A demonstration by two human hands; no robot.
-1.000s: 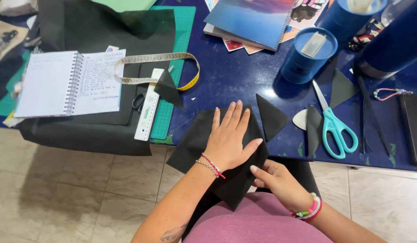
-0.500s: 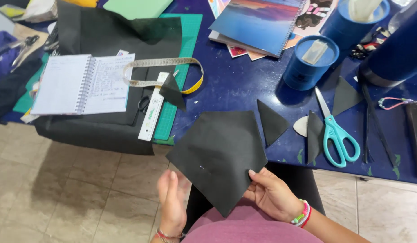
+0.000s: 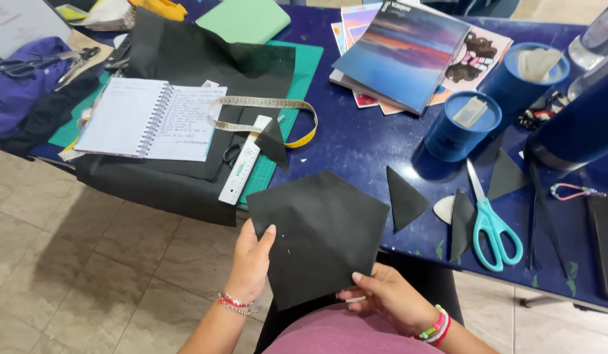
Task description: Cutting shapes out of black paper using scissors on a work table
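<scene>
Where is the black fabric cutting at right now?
Done: black pentagon is cut out; triangular offcuts lie by the scissors, which are set down. In hand: left hand and right hand hold the pentagon up. Left: uncut black fabric under the notebook.

we see a matt black pentagon piece [image 3: 320, 233], probably thin cloth or felt, though we cannot tell which. the surface [image 3: 356, 141] is glossy dark blue with scuffed paint. the scissors [image 3: 491, 219] have bright metal blades and smooth turquoise plastic handles. the notebook [image 3: 150, 118] is plain matt paper on a wire spiral; the magazine [image 3: 409, 52] cover looks glossy.
</scene>
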